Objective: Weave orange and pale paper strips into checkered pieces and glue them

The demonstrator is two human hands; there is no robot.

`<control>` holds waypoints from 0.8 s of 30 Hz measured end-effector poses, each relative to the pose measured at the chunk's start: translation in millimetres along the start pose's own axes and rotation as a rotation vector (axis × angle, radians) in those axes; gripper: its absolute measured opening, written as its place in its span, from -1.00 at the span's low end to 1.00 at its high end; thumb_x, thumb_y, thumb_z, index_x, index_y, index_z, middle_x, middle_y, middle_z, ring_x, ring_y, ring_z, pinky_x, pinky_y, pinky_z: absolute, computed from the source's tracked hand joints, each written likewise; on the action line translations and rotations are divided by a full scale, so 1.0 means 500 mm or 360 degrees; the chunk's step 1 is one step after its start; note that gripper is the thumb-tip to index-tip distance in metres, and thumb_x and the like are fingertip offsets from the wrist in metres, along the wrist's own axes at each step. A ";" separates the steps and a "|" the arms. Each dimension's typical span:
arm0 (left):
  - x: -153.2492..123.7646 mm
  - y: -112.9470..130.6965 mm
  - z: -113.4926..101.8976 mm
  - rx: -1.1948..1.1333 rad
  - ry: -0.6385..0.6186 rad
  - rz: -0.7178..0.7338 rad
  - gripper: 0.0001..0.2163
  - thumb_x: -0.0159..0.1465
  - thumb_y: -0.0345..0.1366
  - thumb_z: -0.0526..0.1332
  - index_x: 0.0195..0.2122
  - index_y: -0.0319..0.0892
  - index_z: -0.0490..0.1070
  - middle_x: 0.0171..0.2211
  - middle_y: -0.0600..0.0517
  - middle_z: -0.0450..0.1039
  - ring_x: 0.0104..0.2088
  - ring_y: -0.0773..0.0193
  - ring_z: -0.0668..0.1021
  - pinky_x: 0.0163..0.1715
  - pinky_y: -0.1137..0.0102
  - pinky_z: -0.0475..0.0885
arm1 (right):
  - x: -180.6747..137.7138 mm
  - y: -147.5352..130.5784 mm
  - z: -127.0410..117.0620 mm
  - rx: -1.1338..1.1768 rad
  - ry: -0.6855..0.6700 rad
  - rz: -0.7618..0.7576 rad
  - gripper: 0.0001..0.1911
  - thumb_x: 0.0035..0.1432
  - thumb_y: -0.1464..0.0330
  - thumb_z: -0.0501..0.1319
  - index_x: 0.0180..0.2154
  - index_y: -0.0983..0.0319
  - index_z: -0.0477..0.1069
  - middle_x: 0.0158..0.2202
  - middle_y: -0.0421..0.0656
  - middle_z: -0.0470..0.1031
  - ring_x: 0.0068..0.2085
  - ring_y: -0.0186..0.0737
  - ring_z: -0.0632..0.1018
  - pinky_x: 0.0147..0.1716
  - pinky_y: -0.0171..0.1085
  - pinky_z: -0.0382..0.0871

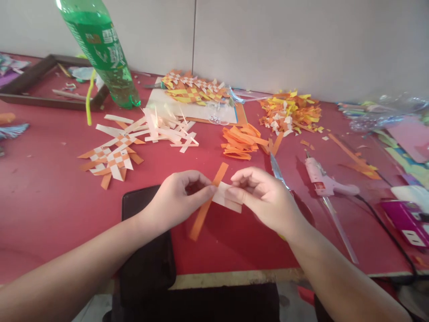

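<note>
My left hand (182, 197) pinches an orange paper strip (201, 219), which slants across in front of my fingertips. From that strip, white paper strips (228, 202) extend to the right, and my right hand (261, 192) has its thumb and fingers closed on them. How the white strips join the orange one is hidden by my left fingertips. Beyond my hands lie a pile of orange strips (241, 141) and a pile of white strips (170, 127). A woven orange and white piece (112, 154) rests on the left.
A green bottle (103, 58) stands at the back left beside a dark frame (53, 103). Scissors (279, 172) and a glue gun (325, 179) lie to my right. Under my left forearm is a black phone-like slab (147, 268). Colourful scraps (291, 112) lie near the wall.
</note>
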State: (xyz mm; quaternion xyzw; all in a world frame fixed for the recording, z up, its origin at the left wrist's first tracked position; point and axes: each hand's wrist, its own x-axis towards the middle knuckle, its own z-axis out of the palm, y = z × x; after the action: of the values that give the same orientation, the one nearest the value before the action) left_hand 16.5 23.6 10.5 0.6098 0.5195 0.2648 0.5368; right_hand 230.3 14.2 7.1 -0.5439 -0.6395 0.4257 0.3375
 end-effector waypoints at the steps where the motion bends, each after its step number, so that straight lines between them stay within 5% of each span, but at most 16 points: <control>1: -0.002 0.001 0.001 0.0071 -0.0014 0.0019 -0.75 0.24 -0.08 0.25 -0.40 -0.18 0.49 -0.48 0.11 0.50 -0.46 0.36 0.48 -0.45 0.50 0.34 | 0.003 0.001 -0.002 0.0059 0.0024 0.0012 -0.84 0.16 0.25 0.32 -0.25 0.15 0.42 -0.30 -0.23 0.52 -0.25 -0.36 0.58 -0.25 -0.38 0.51; 5: -0.013 0.001 0.008 0.0442 -0.0023 0.0225 -0.68 0.28 -0.08 0.20 -0.51 -0.19 0.44 -0.60 0.15 0.38 -0.57 0.42 0.34 -0.54 0.51 0.25 | 0.018 0.008 -0.006 0.0208 0.0063 0.0077 -0.76 0.10 0.24 0.36 -0.21 0.16 0.41 -0.31 -0.22 0.54 -0.30 -0.34 0.58 -0.29 -0.34 0.50; 9: -0.026 0.004 0.017 0.0889 0.0024 0.0586 -0.62 0.34 -0.16 0.14 -0.60 -0.20 0.36 -0.66 0.13 0.32 -0.61 0.40 0.34 -0.56 0.46 0.23 | 0.028 0.008 -0.004 -0.0064 -0.0026 0.0079 -0.82 0.14 0.31 0.30 -0.20 0.17 0.40 -0.30 -0.21 0.58 -0.29 -0.29 0.60 -0.26 -0.29 0.47; 16: -0.072 0.003 0.028 0.1519 0.0080 0.1282 -0.81 0.34 -0.32 0.15 -0.16 -0.27 0.52 -0.28 -0.08 0.56 -0.31 0.11 0.56 -0.34 0.26 0.53 | 0.052 -0.031 -0.002 -0.0748 -0.0293 -0.0080 -0.88 0.21 0.48 0.17 -0.26 0.18 0.45 -0.33 -0.23 0.63 -0.29 -0.29 0.61 -0.30 -0.33 0.38; 21: -0.077 -0.013 0.027 0.1750 0.0014 0.1341 -0.59 0.33 -0.11 0.20 0.04 -0.36 0.46 -0.04 -0.19 0.54 -0.04 -0.05 0.55 -0.10 0.15 0.56 | 0.055 -0.035 -0.004 -0.0895 -0.0289 -0.0183 -0.88 0.22 0.49 0.19 -0.33 0.19 0.47 -0.42 -0.25 0.58 -0.39 -0.32 0.56 -0.38 -0.33 0.33; 24: -0.071 -0.025 0.033 0.1760 -0.0101 0.1338 -0.47 0.33 0.03 0.15 0.07 -0.38 0.43 0.03 -0.22 0.51 0.02 -0.07 0.54 -0.02 0.14 0.54 | 0.045 -0.021 -0.002 -0.0908 -0.0193 -0.0443 -0.84 0.24 0.52 0.15 -0.33 0.22 0.46 -0.28 -0.18 0.56 -0.28 -0.30 0.56 -0.27 -0.30 0.38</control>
State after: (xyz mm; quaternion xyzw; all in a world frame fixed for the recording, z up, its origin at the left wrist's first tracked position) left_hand 15.5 -16.5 2.7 0.9507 0.2819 0.1287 0.0141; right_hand 223.0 36.3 16.5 -0.4974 -0.8203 0.2108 0.1878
